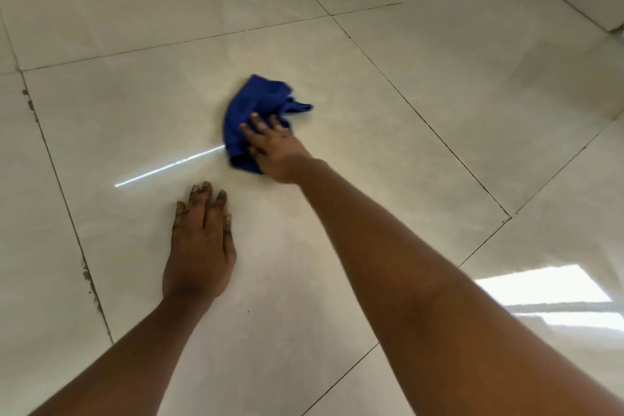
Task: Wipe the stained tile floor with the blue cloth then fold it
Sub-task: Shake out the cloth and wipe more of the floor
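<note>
**Mid-wipe, cloth bunched under the right hand**

On the middle of the big tile floor (388, 118), the blue cloth (251, 105) lies crumpled, pinned under the right hand (273, 149), whose spread, straight fingers press it down for wiping. The left hand (199, 246) lies flat on the tile nearer the person, fingers apart and holding nothing, probably propping their weight. Folding is not yet begun.
</note>
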